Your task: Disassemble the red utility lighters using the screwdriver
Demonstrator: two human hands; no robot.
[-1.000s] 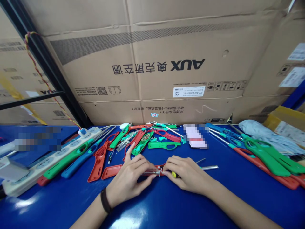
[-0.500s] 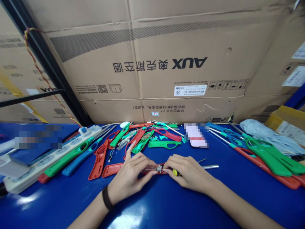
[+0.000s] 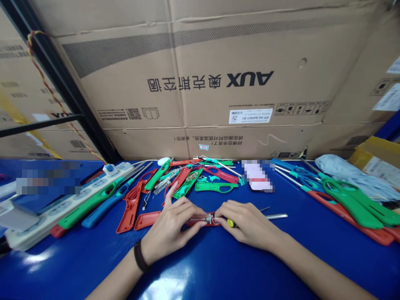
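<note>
Fingers of my left hand (image 3: 175, 223) clamp the red casing (image 3: 147, 220), lying left-to-right at lower centre, its white wire (image 3: 215, 221) beside my right hand (image 3: 243, 221), curled round a yellow-ended tool (image 3: 230, 223).

Two bare forearms (image 3: 312, 260), one dark wristband (image 3: 140, 256)
The left wrist, lower left of centre in the frame, is encircled by the band, which is plain, narrow and dark brown or black. The left hand (image 3: 173, 223) and right hand (image 3: 245, 223) are seen bare.
</note>
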